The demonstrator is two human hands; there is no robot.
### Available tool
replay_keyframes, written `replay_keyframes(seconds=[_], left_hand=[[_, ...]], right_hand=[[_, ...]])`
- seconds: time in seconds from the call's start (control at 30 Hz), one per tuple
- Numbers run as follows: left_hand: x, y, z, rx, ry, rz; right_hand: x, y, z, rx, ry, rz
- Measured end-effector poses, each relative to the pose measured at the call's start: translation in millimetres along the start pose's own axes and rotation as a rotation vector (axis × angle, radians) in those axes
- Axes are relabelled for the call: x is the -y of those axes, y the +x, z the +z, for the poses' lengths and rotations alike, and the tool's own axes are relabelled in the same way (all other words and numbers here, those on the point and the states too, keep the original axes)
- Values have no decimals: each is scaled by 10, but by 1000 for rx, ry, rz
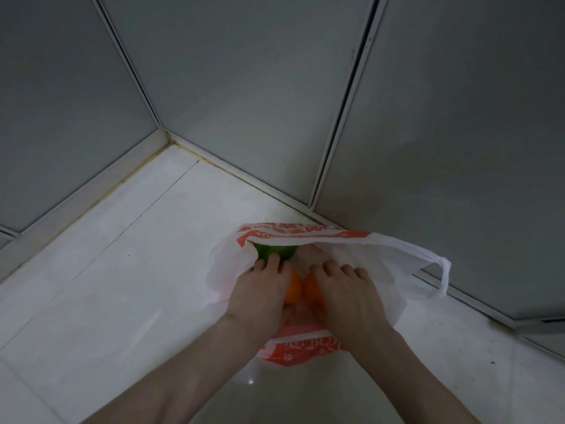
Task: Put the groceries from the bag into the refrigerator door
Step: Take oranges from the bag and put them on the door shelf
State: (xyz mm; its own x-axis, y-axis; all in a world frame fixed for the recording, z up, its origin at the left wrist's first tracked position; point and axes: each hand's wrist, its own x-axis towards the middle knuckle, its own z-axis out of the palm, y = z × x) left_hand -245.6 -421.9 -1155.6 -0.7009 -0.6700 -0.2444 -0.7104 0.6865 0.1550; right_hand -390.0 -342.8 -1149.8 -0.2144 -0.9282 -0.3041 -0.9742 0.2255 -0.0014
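Note:
A white plastic bag (391,264) with orange print lies open on the pale tiled floor. Both my hands reach into its mouth. My left hand (260,289) covers one orange fruit (293,290), its fingers curled over it and its fingertips touching a green fruit (275,251) further in. My right hand (345,289) is curled over a second orange fruit (312,289) beside the first. The two oranges touch each other between my hands. The bag's far flap hides the back of the green fruit. No refrigerator is in view.
Grey glass panels in metal frames (345,111) rise right behind the bag and on the left, meeting in a corner (163,136). A metal floor rail (275,188) runs along their base. White floor tiles (122,270) stretch to the left and toward me.

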Motion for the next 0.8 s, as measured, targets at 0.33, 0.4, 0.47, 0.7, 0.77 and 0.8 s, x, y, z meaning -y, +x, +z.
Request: replay_keyframes(seconds=[0.33,0.4,0.47,0.7,0.77,0.8], left_hand=[[-60,-6,-16,5,-51,-42],[-40,-44,-62,-13,-99,-54],[-36,-73,-132,-33,-142,-59],[6,-169,-523,-71,-333,-5],[-40,-254,-699,-106,-426,-2],[-75,-309,-806,-118,-471,-4]], right_hand=[[-42,-25,-33,-10,12,4],[-82,-59,-104,-32,36,1],[-117,-99,-179,-43,54,-9],[-261,-343,-569,-97,216,-5],[-292,-469,-762,-82,294,9],[-305,-540,-875,-83,328,17]])
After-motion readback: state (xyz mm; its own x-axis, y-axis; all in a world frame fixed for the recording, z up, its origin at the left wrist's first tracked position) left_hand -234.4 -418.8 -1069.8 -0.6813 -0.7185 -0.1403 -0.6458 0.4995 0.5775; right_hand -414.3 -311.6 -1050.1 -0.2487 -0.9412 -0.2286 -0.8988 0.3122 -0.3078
